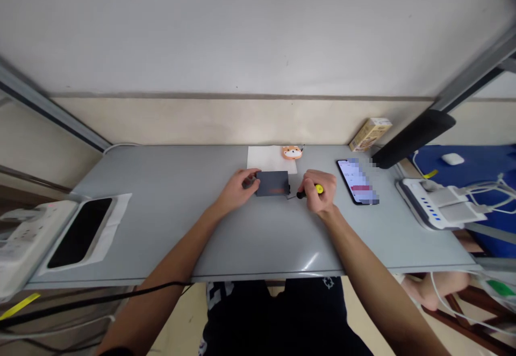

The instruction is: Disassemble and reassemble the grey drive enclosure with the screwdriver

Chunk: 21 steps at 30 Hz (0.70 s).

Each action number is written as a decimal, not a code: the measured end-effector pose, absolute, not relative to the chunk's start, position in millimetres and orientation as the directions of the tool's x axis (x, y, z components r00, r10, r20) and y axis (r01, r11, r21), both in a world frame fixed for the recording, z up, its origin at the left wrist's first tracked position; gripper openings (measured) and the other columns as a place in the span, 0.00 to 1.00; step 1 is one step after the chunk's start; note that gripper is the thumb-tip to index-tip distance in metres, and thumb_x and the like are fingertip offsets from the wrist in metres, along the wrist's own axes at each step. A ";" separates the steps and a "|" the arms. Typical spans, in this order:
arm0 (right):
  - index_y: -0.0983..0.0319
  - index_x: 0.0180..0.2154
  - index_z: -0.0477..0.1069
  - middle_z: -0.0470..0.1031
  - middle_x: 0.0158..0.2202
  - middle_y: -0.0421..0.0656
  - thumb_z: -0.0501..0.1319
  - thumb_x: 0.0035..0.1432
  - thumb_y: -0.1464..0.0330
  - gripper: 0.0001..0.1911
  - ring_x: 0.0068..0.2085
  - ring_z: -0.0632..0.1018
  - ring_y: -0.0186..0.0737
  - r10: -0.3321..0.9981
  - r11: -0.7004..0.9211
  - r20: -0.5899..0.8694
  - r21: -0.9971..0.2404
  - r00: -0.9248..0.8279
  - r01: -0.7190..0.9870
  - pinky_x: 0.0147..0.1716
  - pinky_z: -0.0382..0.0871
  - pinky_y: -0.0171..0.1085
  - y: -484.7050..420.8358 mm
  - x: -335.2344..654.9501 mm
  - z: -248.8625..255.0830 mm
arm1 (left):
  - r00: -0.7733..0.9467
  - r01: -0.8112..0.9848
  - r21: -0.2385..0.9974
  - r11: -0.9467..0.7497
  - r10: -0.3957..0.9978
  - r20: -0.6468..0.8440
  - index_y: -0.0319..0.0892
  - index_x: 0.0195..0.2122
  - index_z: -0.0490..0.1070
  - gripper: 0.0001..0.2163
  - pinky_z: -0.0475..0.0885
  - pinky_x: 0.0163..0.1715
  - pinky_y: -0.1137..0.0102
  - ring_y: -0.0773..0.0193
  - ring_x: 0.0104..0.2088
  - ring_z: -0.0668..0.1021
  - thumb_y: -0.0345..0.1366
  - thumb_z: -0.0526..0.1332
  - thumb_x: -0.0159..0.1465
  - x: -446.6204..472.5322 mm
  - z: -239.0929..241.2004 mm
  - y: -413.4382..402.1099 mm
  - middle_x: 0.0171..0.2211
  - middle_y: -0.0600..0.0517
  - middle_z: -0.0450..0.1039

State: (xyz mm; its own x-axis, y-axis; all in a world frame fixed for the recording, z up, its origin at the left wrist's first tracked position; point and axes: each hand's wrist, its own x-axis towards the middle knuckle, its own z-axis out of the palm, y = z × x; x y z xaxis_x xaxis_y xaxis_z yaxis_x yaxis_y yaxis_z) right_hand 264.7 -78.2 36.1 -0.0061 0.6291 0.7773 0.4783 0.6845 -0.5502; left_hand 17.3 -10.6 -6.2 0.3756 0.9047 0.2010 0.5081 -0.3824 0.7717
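A dark grey rectangular box (273, 183) with faint red lettering lies near the middle of the grey desk. My left hand (238, 188) grips its left end between thumb and fingers. In my right hand (321, 190) is a screwdriver (301, 195) with a black and yellow handle, the fist closed round it. Its thin shaft points left at the box's right end; whether the tip touches the box is too small to tell. Behind the box are a white sheet of paper (264, 158) and an orange animal-face case (291, 152).
A lit phone (358, 182) lies right of my right hand, near a small carton (370, 134), a black cylinder (413, 140) and a charging strip (435, 205). At left are a dark phone (80, 232) and a white power strip (34, 237). Another person's bare limb (437, 289) shows lower right.
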 end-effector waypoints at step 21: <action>0.59 0.19 0.67 0.70 0.18 0.40 0.50 0.69 0.66 0.24 0.22 0.67 0.35 0.708 0.659 0.706 -0.673 0.026 0.337 0.26 0.60 0.38 -82.8 248.6 33.8 | 0.556 0.496 0.538 -0.682 0.725 0.406 0.44 0.52 0.72 0.12 0.71 0.55 0.59 0.57 0.51 0.75 0.31 0.56 0.70 23.5 3.4 -17.5 0.48 0.47 0.75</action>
